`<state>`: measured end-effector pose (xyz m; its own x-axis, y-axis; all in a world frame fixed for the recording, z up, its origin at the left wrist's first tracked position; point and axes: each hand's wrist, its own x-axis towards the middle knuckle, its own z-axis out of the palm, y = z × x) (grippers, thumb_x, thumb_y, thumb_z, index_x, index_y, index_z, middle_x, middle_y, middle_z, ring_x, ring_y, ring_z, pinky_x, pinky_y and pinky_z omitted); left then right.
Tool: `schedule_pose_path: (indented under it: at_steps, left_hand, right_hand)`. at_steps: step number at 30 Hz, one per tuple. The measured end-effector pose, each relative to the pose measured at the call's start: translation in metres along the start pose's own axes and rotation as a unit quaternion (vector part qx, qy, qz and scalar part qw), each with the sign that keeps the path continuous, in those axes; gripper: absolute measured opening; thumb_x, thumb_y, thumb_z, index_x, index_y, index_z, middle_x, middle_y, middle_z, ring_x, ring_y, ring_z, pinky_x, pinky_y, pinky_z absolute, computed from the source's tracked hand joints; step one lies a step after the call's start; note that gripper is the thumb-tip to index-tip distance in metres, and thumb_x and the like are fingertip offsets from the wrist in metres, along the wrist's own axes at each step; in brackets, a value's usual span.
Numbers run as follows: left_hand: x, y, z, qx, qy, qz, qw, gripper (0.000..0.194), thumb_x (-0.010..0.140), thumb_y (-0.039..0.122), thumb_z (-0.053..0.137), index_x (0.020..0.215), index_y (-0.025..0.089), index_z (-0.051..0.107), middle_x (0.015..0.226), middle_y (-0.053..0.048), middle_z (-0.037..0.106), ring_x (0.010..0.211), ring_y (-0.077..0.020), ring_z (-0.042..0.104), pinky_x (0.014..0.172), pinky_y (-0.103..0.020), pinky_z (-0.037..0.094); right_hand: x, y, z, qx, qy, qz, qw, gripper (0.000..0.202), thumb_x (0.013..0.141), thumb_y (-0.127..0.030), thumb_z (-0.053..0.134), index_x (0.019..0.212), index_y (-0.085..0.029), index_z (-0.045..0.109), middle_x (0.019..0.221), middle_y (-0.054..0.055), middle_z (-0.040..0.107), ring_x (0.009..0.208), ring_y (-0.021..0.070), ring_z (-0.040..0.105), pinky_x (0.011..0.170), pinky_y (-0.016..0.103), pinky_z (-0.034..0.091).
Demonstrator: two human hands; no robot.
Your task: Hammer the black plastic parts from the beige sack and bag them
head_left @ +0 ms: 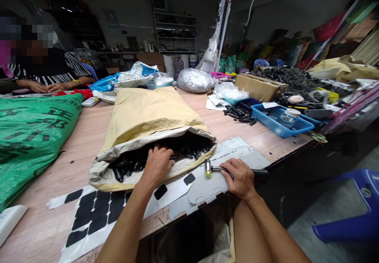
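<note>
My left hand (158,163) reaches into the mouth of a tan paper sack (154,109) lying on the table. Its fingers curl down among slim black tube-like pieces (124,166), their tips hidden, so what they pinch does not show clearly. Around a small hammer's handle my right hand (240,176) is closed. The hammer (208,168) has a silver head with a yellow-green face, just right of the sack's opening and above a grey board (204,190). A white sheet with black square stickers (97,211) lies partly under the sack.
A green woven bag (35,133) bulges at left. Blue baskets (281,121), a cardboard box (257,86) and heaped black parts (296,77) stand at right. Another person's hands (49,87) rest across the table. A blue stool (352,207) stands on the floor.
</note>
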<state>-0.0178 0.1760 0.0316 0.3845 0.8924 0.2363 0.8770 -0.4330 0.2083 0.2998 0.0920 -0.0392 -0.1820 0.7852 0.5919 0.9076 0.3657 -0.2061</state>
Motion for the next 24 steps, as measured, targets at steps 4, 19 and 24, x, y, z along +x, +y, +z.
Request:
schedule_pose_path:
  at_steps: [4,19,24]
  left_hand:
    - [-0.036,0.017,-0.010,-0.142,-0.019,0.022,0.989,0.012,0.090,0.028,0.063,0.099,0.024,0.069,0.097,-0.005,0.068,0.095,-0.0255,0.055,0.083,-0.038,0.042]
    - [-0.066,0.025,0.024,-0.311,0.005,-0.029,0.950,0.015,0.082,0.021,0.066,0.097,0.023,0.071,0.092,-0.003,0.065,0.094,-0.0226,0.059,0.084,-0.035,0.045]
    - [-0.065,0.025,0.026,-0.324,0.004,-0.037,0.945,0.015,0.081,0.022,0.068,0.095,0.023,0.075,0.088,-0.003,0.063,0.091,-0.0221,0.059,0.082,-0.034,0.045]
  right_hand:
    - [0.000,-0.001,0.000,0.001,-0.001,0.003,1.000,0.019,0.094,-0.028,0.055,0.103,-0.023,0.071,0.093,0.005,0.065,0.088,0.0210,0.055,0.080,0.034,0.042]
    - [0.000,-0.053,-0.018,0.128,0.008,0.044,0.991,0.024,0.101,-0.024,0.048,0.119,-0.024,0.065,0.103,0.005,0.069,0.095,0.0182,0.066,0.083,0.030,0.053]
    - [-0.002,-0.090,-0.016,0.150,-0.007,0.062,0.987,0.033,0.102,-0.021,0.047,0.131,-0.028,0.063,0.101,0.004,0.069,0.090,0.0168,0.069,0.081,0.026,0.055]
